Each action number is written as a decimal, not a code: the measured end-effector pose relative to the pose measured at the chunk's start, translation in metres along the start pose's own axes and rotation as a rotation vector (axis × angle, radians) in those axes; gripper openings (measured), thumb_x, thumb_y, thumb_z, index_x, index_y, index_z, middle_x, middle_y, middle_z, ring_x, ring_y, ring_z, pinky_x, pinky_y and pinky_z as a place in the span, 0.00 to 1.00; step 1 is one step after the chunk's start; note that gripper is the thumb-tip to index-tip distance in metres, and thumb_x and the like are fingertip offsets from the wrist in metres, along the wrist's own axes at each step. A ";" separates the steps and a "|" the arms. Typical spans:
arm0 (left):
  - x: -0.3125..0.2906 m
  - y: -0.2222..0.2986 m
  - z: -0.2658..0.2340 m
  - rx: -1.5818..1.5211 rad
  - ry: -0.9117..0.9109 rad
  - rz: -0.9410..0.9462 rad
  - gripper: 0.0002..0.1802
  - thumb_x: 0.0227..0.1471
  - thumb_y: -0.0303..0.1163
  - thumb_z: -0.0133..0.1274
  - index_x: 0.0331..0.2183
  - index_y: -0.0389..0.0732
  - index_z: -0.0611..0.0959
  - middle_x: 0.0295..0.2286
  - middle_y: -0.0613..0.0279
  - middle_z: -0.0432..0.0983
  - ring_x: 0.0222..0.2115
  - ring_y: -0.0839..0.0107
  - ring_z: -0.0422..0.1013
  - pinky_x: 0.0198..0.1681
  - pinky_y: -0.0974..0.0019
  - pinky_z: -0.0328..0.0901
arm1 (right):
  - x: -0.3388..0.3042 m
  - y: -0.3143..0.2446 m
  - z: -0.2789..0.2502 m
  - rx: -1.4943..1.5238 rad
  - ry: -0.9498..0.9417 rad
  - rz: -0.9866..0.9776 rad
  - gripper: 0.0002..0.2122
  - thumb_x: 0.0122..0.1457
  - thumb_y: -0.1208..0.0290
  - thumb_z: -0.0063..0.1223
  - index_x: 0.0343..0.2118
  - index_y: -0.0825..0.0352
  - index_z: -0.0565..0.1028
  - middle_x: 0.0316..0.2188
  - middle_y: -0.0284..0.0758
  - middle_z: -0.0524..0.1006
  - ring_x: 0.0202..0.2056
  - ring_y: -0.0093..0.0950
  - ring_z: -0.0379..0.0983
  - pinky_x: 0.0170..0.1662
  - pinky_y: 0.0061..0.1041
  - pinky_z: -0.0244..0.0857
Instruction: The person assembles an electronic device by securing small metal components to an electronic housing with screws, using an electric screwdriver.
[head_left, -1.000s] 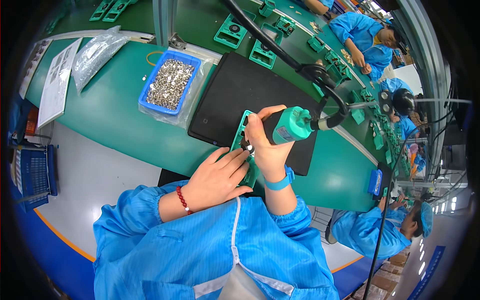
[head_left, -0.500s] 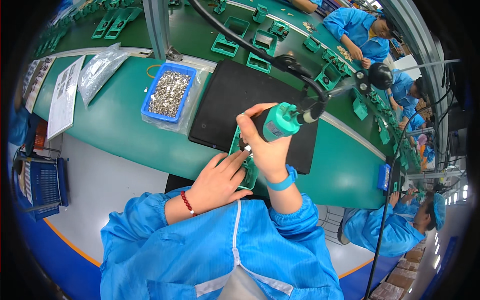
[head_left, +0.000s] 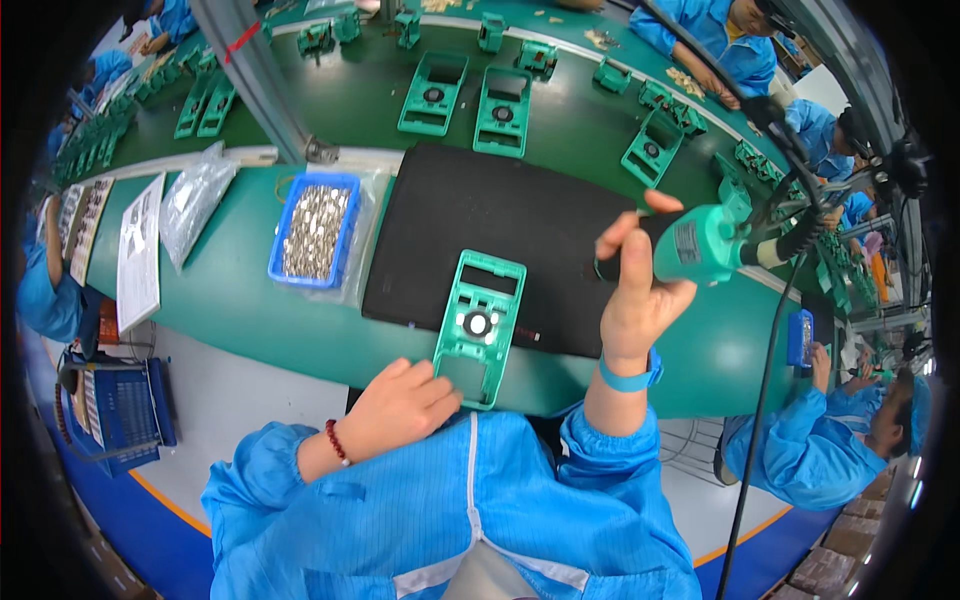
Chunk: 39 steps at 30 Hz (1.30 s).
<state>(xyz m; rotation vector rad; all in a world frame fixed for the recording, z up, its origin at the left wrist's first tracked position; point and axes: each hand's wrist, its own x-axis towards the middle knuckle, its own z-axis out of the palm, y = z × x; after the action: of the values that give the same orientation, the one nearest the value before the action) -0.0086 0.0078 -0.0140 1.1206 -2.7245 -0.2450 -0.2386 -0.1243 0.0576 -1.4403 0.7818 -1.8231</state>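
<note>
A green plastic housing [head_left: 451,340] with cut-out windows and a round black-ringed part lies tilted across the near edge of a black mat [head_left: 420,240]. At its lower left corner, my left hand [head_left: 405,405] has its fingers bent inward, overlapping the rim; the fingertips are partly hidden. My right hand [head_left: 635,310] is wrapped around a green and black electric screwdriver [head_left: 700,245], raised to the right of the housing. The tool's tip points left and is apart from the housing.
A blue bin [head_left: 273,262] of small metal parts stands left of the mat. Beyond it lie a plastic bag [head_left: 200,195] and a printed sheet [head_left: 140,250]. More green housings [head_left: 435,92] sit across the far side. A black cable [head_left: 765,420] hangs on the right, near a co-worker [head_left: 815,440].
My right hand has lifted the screwdriver off the housing and carried it right. The left hand has slid left off the housing's middle to its corner, exposing the round part.
</note>
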 end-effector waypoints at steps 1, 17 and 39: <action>0.007 -0.002 -0.013 0.025 0.004 0.008 0.10 0.50 0.39 0.61 0.33 0.46 0.82 0.35 0.69 0.78 0.40 0.68 0.74 0.42 0.64 0.66 | -0.001 0.005 -0.011 -0.005 0.034 0.005 0.18 0.58 0.78 0.59 0.50 0.72 0.68 0.28 0.32 0.74 0.29 0.18 0.70 0.34 0.17 0.66; 0.297 -0.140 -0.005 -0.319 0.488 -0.065 0.15 0.51 0.34 0.61 0.37 0.33 0.83 0.31 0.50 0.77 0.27 0.57 0.75 0.33 0.58 0.68 | -0.027 0.061 -0.044 -0.289 0.189 -0.140 0.23 0.52 0.71 0.69 0.46 0.73 0.69 0.27 0.31 0.75 0.27 0.17 0.70 0.34 0.19 0.69; 0.342 -0.215 -0.017 -0.389 0.790 -0.408 0.12 0.47 0.35 0.59 0.23 0.35 0.84 0.21 0.46 0.78 0.24 0.54 0.78 0.29 0.55 0.70 | -0.040 0.076 -0.038 -0.158 0.143 0.002 0.24 0.51 0.70 0.69 0.47 0.72 0.70 0.33 0.33 0.75 0.30 0.20 0.71 0.37 0.21 0.69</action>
<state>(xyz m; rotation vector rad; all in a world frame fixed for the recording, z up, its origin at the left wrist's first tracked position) -0.0982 -0.3867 -0.0086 1.2846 -1.6729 -0.2903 -0.2585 -0.1349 -0.0332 -1.4170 1.0178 -1.9152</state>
